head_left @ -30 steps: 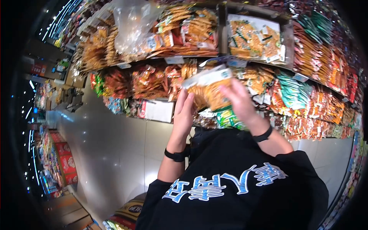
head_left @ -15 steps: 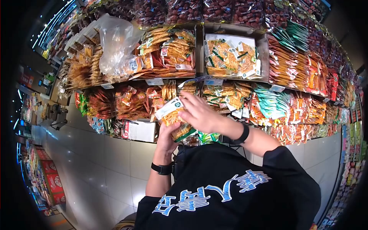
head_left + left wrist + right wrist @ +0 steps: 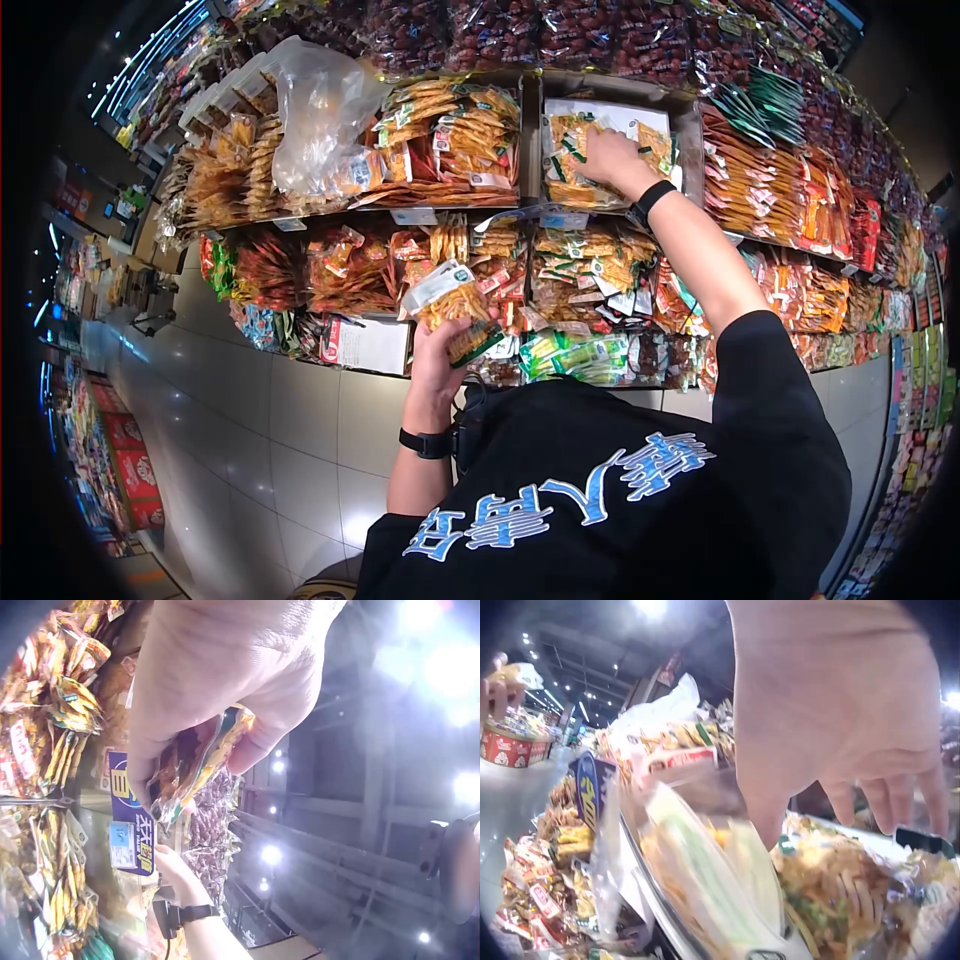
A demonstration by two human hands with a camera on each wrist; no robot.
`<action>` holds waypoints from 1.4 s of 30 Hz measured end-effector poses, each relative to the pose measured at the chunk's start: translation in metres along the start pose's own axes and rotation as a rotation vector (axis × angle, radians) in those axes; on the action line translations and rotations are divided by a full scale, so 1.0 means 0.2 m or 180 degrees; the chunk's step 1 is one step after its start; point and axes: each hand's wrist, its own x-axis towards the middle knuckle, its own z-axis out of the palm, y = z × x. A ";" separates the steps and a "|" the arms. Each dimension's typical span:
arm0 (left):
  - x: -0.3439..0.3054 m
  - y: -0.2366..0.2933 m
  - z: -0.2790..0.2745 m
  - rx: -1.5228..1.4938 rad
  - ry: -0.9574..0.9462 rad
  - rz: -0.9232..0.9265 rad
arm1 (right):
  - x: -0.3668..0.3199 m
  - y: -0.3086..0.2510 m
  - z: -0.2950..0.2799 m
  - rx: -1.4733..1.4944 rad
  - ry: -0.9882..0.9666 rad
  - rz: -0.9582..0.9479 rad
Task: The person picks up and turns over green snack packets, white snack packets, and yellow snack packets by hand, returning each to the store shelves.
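My left hand point(image 3: 437, 358) grips a clear snack packet point(image 3: 458, 305) with a white top, orange-yellow strips inside and a green lower edge, held tilted in front of the lower shelf. In the left wrist view, the thumb and fingers pinch this packet point(image 3: 206, 765) from both sides. Further up, my right hand point(image 3: 612, 160) reaches down into an open display box point(image 3: 690, 130) of similar packets. Its fingers point(image 3: 889, 799) are spread and fairly straight, with the tips right at the loose packets point(image 3: 825, 874). Other packets stand on edge beside the thumb.
A crumpled clear plastic bag point(image 3: 320, 120) lies on the upper shelf, left of a box piled with orange packets point(image 3: 440, 120). A blue price sign point(image 3: 133, 825) hangs at the shelf edge. Green packets point(image 3: 575, 355) fill part of the low row; dark red packs point(image 3: 580, 35) stand behind.
The right hand has left the packet that both hands held and moved up and right into the display box. The left hand keeps its packet in nearly the same place.
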 end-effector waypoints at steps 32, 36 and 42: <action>0.02 0.00 0.02 0.0148 -0.0132 -0.0330 | -0.04 0.31 -0.02 0.4759 0.2068 -0.0349; 0.01 -0.01 0.01 0.0148 -0.0093 -0.0403 | -0.18 0.26 -0.07 0.2234 0.1591 -0.0947; 0.00 -0.02 0.01 0.0188 -0.0059 -0.0385 | -0.32 0.13 -0.05 0.0616 0.0290 -0.1460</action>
